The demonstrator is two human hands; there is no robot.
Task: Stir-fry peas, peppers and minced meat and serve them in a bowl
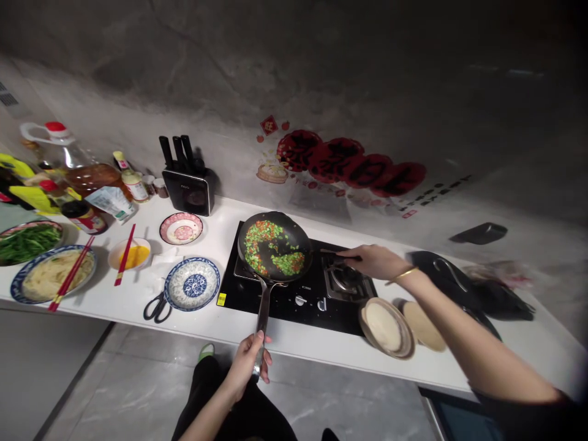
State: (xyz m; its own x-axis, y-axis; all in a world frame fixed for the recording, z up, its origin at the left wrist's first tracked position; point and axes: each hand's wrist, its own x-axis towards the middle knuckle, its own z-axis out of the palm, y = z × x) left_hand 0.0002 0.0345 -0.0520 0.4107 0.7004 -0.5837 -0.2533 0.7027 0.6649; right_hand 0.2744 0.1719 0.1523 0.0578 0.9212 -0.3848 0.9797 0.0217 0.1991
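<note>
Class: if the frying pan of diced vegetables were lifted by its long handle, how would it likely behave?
The frying pan would probably feel front-heavy and tip forward, since the left hand grips only the handle's end. Its loose diced vegetables would likely slide.

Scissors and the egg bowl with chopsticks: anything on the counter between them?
Head view: only bare white counter shows between the scissors and the egg bowl. The blue patterned plate sits right of that stretch.

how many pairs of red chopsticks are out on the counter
2: one pair lies across the noodle plate at far left; the other rests over the small bowl of yellow liquid beside it. None hidden that I can see.
</note>
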